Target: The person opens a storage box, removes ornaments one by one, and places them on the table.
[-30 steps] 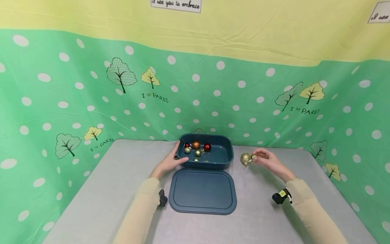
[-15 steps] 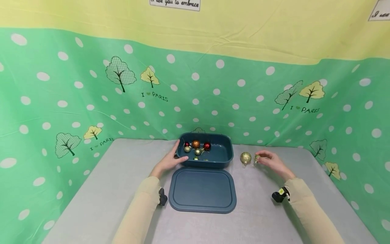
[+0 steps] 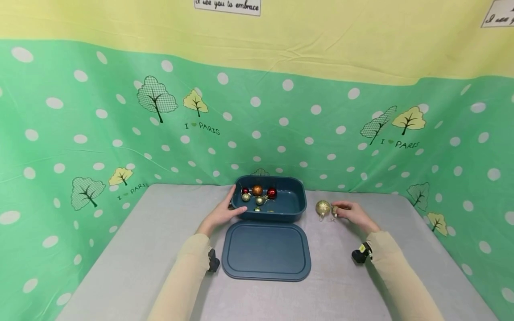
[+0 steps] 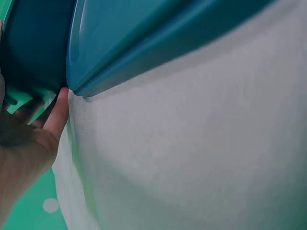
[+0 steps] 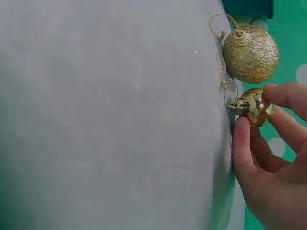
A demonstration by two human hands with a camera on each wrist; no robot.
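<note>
My left hand [image 3: 218, 215] rests against the left end of a dark blue rectangular box [image 3: 287, 218], fingers along its side and thumb at the front. In the left wrist view, the thumb [image 4: 58, 112] touches the box near the lid's corner. To the right of the box, my right hand [image 3: 355, 215] pinches a small shiny gold bauble [image 5: 258, 112] between thumb and fingers, its cap and string loop pointing toward me. A larger glittery gold bauble [image 5: 250, 53] sits right beside it on the table, between the small one and the box.
Inside the box lie several baubles, among them an orange one [image 3: 257, 190], a red one [image 3: 271, 192] and a pale gold one [image 3: 246, 197]. The blue lid [image 3: 266, 251] lies flat on the grey tabletop [image 3: 168, 209] in front. A green curtain [image 3: 257, 120] hangs behind the table.
My right hand first shifted slightly right, away from the large bauble, then back left with the small one, now close beside it. The left hand has stayed on the box.
</note>
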